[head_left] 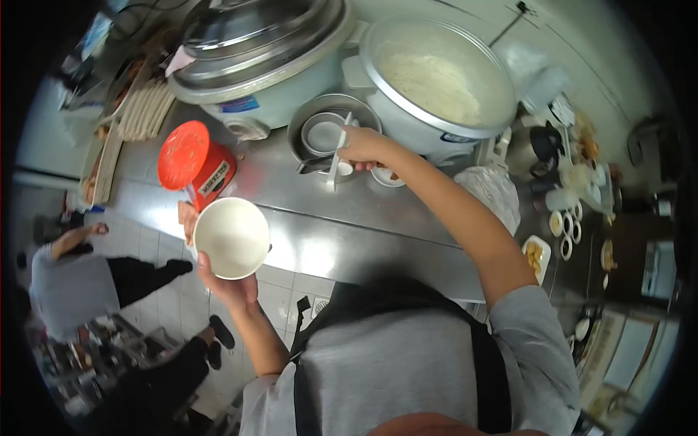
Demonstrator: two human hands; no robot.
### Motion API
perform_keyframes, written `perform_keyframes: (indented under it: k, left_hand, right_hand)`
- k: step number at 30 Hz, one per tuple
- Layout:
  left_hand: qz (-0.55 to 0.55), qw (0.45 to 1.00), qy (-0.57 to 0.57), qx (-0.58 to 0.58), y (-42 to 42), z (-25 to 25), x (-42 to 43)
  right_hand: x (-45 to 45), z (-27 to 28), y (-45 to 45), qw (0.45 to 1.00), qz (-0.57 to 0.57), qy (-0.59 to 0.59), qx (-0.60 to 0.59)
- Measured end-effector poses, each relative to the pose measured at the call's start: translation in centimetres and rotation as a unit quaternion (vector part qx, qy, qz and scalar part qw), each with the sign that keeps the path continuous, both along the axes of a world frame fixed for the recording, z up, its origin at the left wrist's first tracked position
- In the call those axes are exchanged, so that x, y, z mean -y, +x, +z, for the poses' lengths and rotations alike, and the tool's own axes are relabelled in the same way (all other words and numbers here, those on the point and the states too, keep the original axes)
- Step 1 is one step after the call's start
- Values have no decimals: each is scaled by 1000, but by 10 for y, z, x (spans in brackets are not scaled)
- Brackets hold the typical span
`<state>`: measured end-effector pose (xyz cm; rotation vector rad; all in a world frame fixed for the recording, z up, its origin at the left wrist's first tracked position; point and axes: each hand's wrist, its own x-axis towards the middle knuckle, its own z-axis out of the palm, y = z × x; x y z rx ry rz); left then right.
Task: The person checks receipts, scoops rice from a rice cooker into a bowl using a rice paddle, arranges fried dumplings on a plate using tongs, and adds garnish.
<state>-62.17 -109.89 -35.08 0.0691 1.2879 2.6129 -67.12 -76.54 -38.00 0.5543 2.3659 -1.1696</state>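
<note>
My left hand [236, 289] is closed around an empty white bowl [231, 238], its opening turned up toward me. Just beyond the bowl, a red round-topped plastic object [185, 156] with a labelled side stands on the steel counter; pale residue sticks to its top. My right hand [366, 147] reaches across the counter, its fingers closed on a narrow white tool [340, 156] that looks like a rice paddle seen edge-on. The tool lies over a metal pot [294, 131] with a smaller metal bowl [323, 135] inside. Part of a small dish [387, 176] shows beneath my right wrist.
An open rice cooker [378, 76] with white rice [432, 87] stands behind my right hand; a lidded cooker [254, 76] is beside it. At right are a plastic bag [491, 196], a black-topped jug [534, 152] and a plate of yellow food [536, 258]. Other people [76, 287] are at left.
</note>
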Motion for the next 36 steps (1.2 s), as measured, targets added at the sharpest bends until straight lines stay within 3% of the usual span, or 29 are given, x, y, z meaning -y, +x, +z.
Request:
perform_keyframes:
  k: [1, 4, 5, 8, 9, 12, 16, 19, 21, 22, 23, 26, 27, 30, 33, 35, 36]
  left_hand:
    - [2, 1000, 9, 5, -7, -1, 0]
    - [4, 999, 29, 14, -28, -2, -10]
    - [6, 1000, 25, 14, -28, -1, -13]
    - [19, 999, 20, 28, -29, -13, -22]
    - [5, 999, -2, 45, -27, -10, -28]
    - [-31, 995, -42, 87, -36, -13, -40]
    - [-71, 994, -86, 20, -50, 0, -55]
    - [-92, 992, -74, -37, -69, 4, -69]
    - [-84, 990, -95, -65, -73, 14, -95]
    - [-62, 987, -129, -69, -71, 23, -114]
    - [-100, 994, -36, 11, -81, 27, -126]
    - [-175, 983, -37, -36, -111, 27, -188]
    - [-202, 979, -15, -3, -117, 26, -210]
    - [-270, 961, -20, -63, -120, 38, -277]
    - [-249, 963, -50, -91, -130, 24, -328]
    - [-248, 962, -64, -99, -135, 11, -350]
    - [-244, 961, -95, -83, -133, 16, -358]
  right_hand:
    - [1, 4, 0, 1000, -9, -8, 8]
    - [7, 46, 3, 990, 58, 116, 51]
    - [13, 73, 10, 977, 105, 182, 28]
    - [5, 64, 30, 922, 164, 339, -91]
    - [4, 58, 36, 920, 109, 348, -141]
    - [-6, 57, 60, 904, 125, 358, -197]
    - [-16, 132, 97, 884, 180, 393, -179]
    - [-66, 156, 115, 813, 110, 501, -276]
    - [-113, 165, 108, 851, 6, 511, -125]
    - [-144, 157, 106, 839, 5, 540, -65]
    - [-178, 137, 97, 824, 12, 566, -12]
    - [-251, 77, 78, 810, 23, 584, 51]
    - [-258, 69, 79, 806, 51, 589, 24]
    - [-258, 65, 61, 805, 92, 586, -4]
    - [-279, 37, 52, 777, 95, 622, -27]
    - [-278, 35, 41, 804, 104, 582, 55]
    - [-281, 20, 30, 784, 103, 607, 78]
